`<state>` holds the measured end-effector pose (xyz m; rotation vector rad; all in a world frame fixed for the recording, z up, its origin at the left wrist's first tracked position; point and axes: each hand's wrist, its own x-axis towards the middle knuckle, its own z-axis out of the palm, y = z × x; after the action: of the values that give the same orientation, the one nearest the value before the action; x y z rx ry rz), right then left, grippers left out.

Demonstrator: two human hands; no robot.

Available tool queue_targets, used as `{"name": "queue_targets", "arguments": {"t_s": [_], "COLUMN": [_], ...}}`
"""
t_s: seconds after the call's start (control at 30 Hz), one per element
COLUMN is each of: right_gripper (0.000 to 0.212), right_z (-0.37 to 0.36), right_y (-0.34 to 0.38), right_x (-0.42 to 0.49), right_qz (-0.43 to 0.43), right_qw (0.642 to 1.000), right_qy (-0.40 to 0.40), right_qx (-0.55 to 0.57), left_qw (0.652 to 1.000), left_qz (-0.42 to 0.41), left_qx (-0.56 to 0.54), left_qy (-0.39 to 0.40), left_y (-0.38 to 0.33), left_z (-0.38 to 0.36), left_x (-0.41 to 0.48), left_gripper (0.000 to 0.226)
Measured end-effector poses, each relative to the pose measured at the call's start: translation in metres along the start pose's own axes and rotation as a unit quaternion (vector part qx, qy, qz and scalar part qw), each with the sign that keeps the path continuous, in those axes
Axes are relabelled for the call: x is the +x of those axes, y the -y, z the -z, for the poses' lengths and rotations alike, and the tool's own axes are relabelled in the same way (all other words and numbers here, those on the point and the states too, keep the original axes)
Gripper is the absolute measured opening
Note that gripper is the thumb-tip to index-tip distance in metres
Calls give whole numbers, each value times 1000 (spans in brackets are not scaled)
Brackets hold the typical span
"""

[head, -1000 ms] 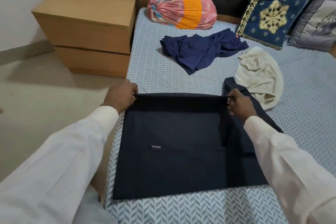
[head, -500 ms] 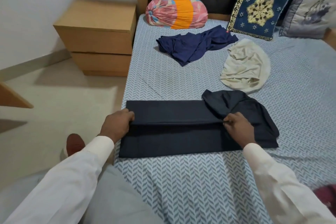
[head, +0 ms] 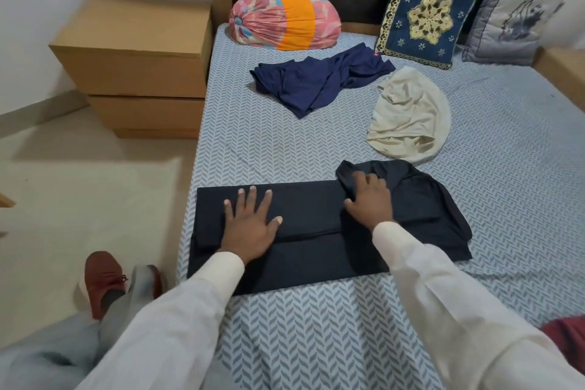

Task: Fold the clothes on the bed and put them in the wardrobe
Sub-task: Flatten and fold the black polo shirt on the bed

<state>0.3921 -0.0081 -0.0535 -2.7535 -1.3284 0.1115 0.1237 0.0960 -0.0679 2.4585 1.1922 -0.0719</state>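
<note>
Garment [head: 304,250], dark navy, lies folded into a long band near the front edge of the bed [head: 285,136], long axis running left to right (right end bunched). Left hand [head: 251,225] presses flat on it, fingers spread; right hand [head: 368,203] rests on the bunched end, fingers loosely extended.

The bed [head: 240,149] has a pale blue sheet [head: 506,168] with a grey-blue herringbone pattern. On the bed lie three plain garments: the black garment [head: 316,212], the navy garment [head: 316,85] and the cream garment [head: 408,111]. At the head of the bed, the bolster [head: 262,25] is pink and light blue with an orange band. The navy cushion [head: 427,13] has a gold star and gold border, and the grey cushion [head: 512,19] a dark branch. Beside the bed, the nightstand [head: 133,73] is light brown and the shoe [head: 101,275] red-brown.
</note>
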Motion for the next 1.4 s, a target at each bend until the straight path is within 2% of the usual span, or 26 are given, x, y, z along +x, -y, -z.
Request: {"name": "queue_targets", "arguments": {"t_s": [0.07,0.1,0.2,0.27,0.33,0.47,0.57,0.7,0.9,0.97,1.07,1.13,1.2,1.27,1.4], "right_gripper": [69,70,69,55,38,18,12,14,12,9,20,29,36,41,50], "right_z": [-2,-4,-10,-15,-17,-20,-21,-18,-22,-25,-24,-23,-23,-25,-26], "right_y": [8,11,18,24,25,22,22,25,30,34,38,37,33,30,27], "right_x": [15,21,31,34,36,39,42,44,42,42,46,46,44,40,43], "right_qz": [-20,-32,-44,-2,44,90,81,73,33,22,14,15,6,0,-15], "right_qw": [996,995,996,999,998,992,993,994,997,998,996,997,998,999,996], "right_qy": [73,84,31,-28,-37,58,47,70,32,26,-14,-30,-40,-51,-65], "right_qx": [-48,-55,-75,-46,9,64,67,48,57,61,83,76,52,20,-57], "left_qw": [998,998,996,987,976,974,977,977,976,974,975,985,993,989,985], "left_qz": [39,49,49,51,66,127,119,103,102,92,7,-46,-65,-71,-83], "left_qx": [37,45,47,52,68,30,22,38,77,60,-6,-16,41,97,137], "left_qy": [17,14,-63,-142,-197,-186,-175,-181,-177,-198,-223,-168,-94,-83,-64], "left_y": [3,8,25,45,70,105,115,117,118,110,81,68,74,92,111], "left_z": [-12,-16,-18,-8,5,35,45,54,56,51,34,15,-3,-9,-4], "left_x": [5,7,11,17,22,34,45,53,62,63,52,36,20,12,14], "left_gripper": [69,68,57,48,33,17,10,11,10,16,39,58,72,79,79]}}
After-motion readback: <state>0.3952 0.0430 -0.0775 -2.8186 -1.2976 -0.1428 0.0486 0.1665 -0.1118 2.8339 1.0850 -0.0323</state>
